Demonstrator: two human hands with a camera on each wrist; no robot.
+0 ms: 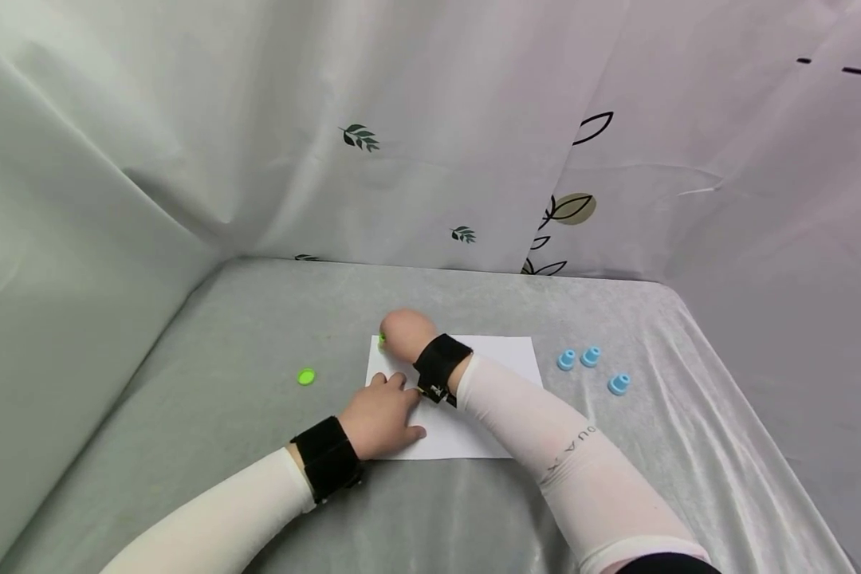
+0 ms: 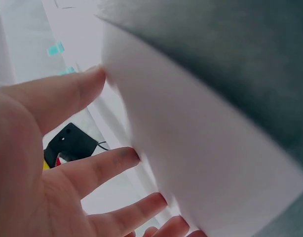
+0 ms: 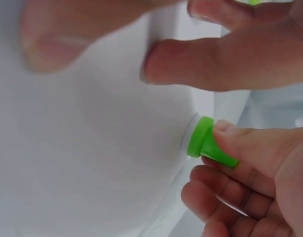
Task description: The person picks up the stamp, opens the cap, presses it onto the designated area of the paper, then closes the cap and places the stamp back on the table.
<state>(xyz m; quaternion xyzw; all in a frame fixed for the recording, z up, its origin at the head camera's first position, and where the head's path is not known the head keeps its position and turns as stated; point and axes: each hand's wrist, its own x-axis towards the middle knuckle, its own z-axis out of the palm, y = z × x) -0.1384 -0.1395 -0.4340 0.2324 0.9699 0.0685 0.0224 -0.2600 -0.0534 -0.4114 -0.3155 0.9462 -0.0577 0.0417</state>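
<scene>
A sheet of white paper [image 1: 466, 426] lies on the grey cloth. At its far left corner my right hand [image 1: 407, 333] pinches a small green stamp [image 3: 210, 142] between thumb and fingers. In the right wrist view the stamp's round, pale-edged face is right at the paper. My left hand [image 1: 380, 418] rests on the near left part of the sheet, fingers spread and fingertips [image 2: 131, 155] on the paper. A round green cap [image 1: 306, 376] lies on the cloth to the left of the sheet.
To the right of the paper stand several blue stamps [image 1: 591, 356] with their handles up. The grey cloth [image 1: 237, 335] covers the table, and pale curtains with leaf prints [image 1: 416, 183] close off the back and sides. My right forearm crosses over the sheet.
</scene>
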